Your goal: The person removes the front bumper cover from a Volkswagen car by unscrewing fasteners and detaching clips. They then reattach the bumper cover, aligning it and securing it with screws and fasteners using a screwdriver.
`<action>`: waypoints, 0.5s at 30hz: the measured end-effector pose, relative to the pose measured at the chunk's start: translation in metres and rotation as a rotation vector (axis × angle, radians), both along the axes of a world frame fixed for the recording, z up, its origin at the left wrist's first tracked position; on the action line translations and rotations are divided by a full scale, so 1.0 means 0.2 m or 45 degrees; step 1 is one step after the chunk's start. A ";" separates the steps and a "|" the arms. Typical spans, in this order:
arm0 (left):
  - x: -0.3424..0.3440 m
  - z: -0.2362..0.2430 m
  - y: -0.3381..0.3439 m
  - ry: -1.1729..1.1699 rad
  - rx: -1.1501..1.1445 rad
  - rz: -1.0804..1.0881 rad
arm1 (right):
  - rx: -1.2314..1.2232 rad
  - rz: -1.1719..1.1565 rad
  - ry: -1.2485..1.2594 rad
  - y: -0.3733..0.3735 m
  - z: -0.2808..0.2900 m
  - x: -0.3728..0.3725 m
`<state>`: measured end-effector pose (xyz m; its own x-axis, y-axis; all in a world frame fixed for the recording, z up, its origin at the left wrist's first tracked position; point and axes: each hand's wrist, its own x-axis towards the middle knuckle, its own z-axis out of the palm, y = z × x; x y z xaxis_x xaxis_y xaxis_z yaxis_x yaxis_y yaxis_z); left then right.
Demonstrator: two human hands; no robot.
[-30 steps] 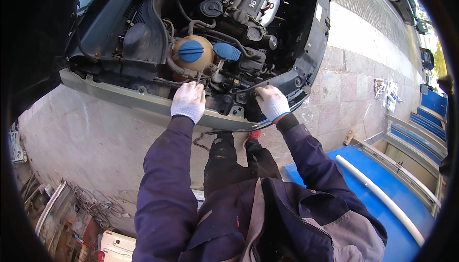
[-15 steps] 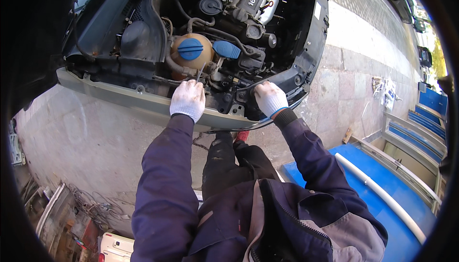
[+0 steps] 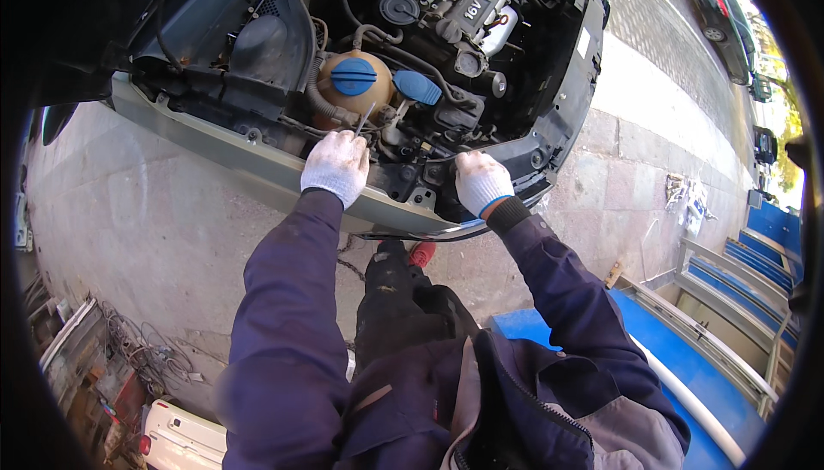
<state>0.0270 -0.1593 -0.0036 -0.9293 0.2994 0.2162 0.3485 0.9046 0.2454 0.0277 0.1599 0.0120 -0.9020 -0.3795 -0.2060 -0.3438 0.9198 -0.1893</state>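
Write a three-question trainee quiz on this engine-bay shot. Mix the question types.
1. True or false: the left hand holds a thin metal tool that points toward the round tank with the blue cap.
2. Where does the right hand rest? A) on the blue cap B) on the dark front edge of the engine bay C) on the ground
3. Fill in: both hands wear ____ work gloves.

Key: 1 true; 2 B; 3 white
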 end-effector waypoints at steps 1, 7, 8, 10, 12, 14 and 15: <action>0.00 0.00 0.00 -0.008 0.006 -0.003 | 0.024 0.003 -0.012 0.00 0.00 0.00; 0.01 0.02 0.01 -0.121 -0.004 0.019 | 0.315 0.262 -0.034 0.01 0.03 -0.06; 0.01 0.02 0.01 -0.122 -0.004 0.021 | 0.334 0.308 -0.050 0.01 0.03 -0.08; 0.01 0.02 0.01 -0.107 -0.005 0.016 | 0.408 0.408 -0.118 0.01 0.05 -0.11; 0.01 0.02 0.01 -0.094 -0.003 0.013 | 0.431 0.456 -0.178 0.01 0.06 -0.14; 0.01 0.02 0.01 -0.083 0.000 0.015 | 0.454 0.435 -0.268 -0.01 0.07 -0.15; 0.01 0.02 0.01 -0.087 -0.002 0.014 | 0.463 0.388 -0.332 -0.02 0.07 -0.16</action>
